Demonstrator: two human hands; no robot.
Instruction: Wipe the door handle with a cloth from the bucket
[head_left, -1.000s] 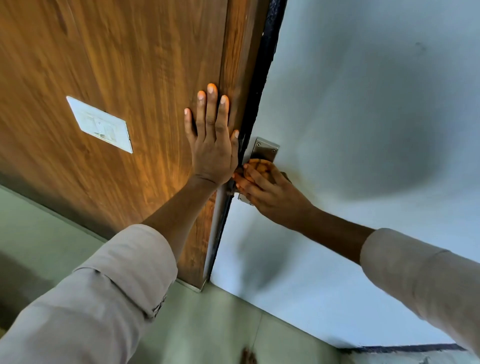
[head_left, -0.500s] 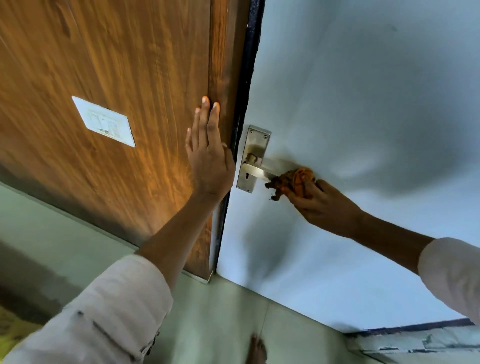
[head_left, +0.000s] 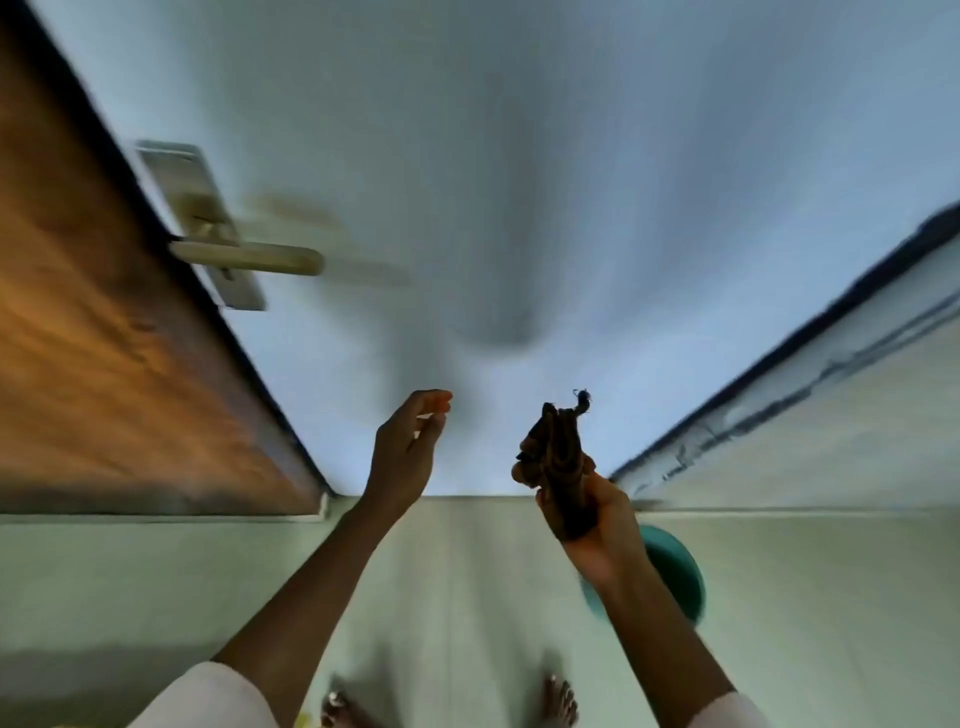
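The door handle (head_left: 249, 258) sticks out level from its metal plate (head_left: 200, 223) on the pale door (head_left: 519, 182), untouched. Well below it and to its right, the right hand (head_left: 597, 525) is clenched around a dark, bunched cloth (head_left: 558, 462), whose frayed end pokes up above the fingers. Between that hand and the handle, the left hand (head_left: 405, 452) hangs loose with fingers curled and nothing in it. Farther below the handle, a teal bucket (head_left: 675, 571) sits on the floor, partly hidden behind the right wrist; the picture is blurred, so its contents are unclear.
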